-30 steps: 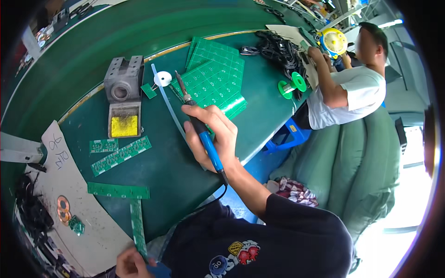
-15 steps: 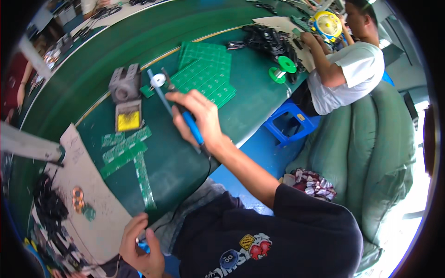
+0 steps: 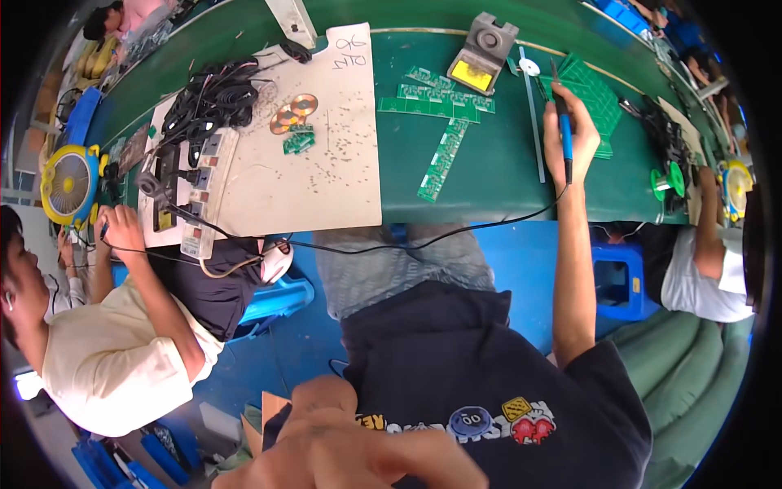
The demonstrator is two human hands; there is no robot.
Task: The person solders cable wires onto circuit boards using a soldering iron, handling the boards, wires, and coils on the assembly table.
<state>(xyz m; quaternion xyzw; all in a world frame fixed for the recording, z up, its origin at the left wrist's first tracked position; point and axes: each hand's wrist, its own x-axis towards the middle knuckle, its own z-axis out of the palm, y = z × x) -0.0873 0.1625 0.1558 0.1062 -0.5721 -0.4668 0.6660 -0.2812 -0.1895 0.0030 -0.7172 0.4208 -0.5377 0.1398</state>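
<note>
My right hand (image 3: 580, 151) is closed around the blue handle of a soldering iron (image 3: 565, 134), its tip pointing away over the green table. Beside it lie a long thin grey strip (image 3: 533, 122), a white disc (image 3: 529, 67) and a stack of green circuit boards (image 3: 601, 102). Left of these stands a soldering iron holder (image 3: 492, 41) with a yellow sponge (image 3: 472, 75). Several narrow circuit board strips (image 3: 442, 163) lie on the table. My left hand (image 3: 350, 448) is raised close at the bottom of the view, blurred, its fingers not clear.
A pale cardboard sheet (image 3: 342, 179) bears copper coils (image 3: 304, 105), small boards and black cables (image 3: 199, 102). A power strip (image 3: 199, 208) lies at its left; the iron's cord crosses the table's front edge. Co-workers sit left and right. A green-ended solder spool (image 3: 668, 181) stands at right.
The view has swung left, bringing in the cardboard, power strip and left co-worker. My left hand has come up from beside the table's edge. My right hand still holds the soldering iron.
</note>
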